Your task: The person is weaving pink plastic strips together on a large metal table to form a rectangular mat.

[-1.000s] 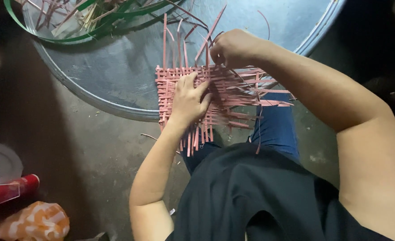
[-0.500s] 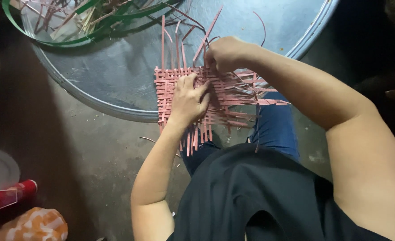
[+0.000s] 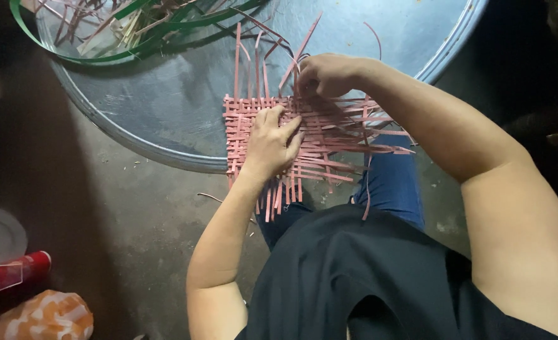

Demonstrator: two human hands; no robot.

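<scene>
While the left hand [image 3: 272,141] stays spread flat on the pink woven mat [image 3: 304,135], palm down and gripping nothing, the right hand [image 3: 329,74] has crept a little along the far edge compared with a second ago. It's curled up now, fingertips pinched on one of the upright pink strips [image 3: 299,53] where it meets the weave. The mat itself hasn't really budged: it's half on the rim of the big round metal tray [image 3: 165,113], half over the person's knee. So my read is the weaving is mid-row, one strip getting tucked while the flat hand pins everything down. Loose green strips [image 3: 134,34] sit at the tray's far side, untouched.
</scene>
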